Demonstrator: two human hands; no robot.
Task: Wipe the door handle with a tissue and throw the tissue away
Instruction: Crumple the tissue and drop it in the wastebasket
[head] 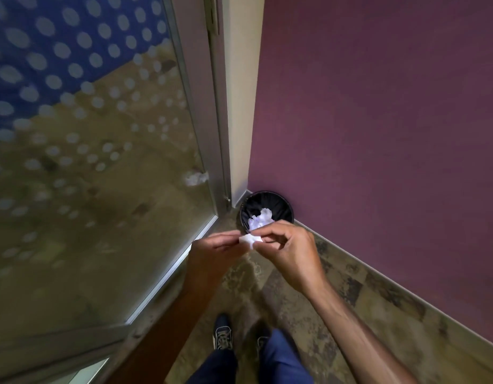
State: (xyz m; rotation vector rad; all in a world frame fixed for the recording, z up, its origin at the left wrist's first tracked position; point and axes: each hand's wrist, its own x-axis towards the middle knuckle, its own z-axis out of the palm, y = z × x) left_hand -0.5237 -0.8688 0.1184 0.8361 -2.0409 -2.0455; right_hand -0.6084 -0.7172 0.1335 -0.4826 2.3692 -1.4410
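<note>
While both hands pinch a crumpled tissue [249,240] above the bin [267,210]
Left hand [214,252] and right hand [288,252] fingers clamp it; more tissue lies inside.

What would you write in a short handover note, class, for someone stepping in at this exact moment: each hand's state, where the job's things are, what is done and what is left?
Left hand: fingertips pinch one edge of the crumpled tissue.
Right hand: fingers pinch the tissue's other side.
The tissue is held between both hands, in front of the small black waste bin in the corner by the purple wall. The bin has a dark liner and already holds white crumpled paper.
The door handle is out of view, so the wiping cannot be confirmed here.
Left: drop the tissue into the bin.
</note>
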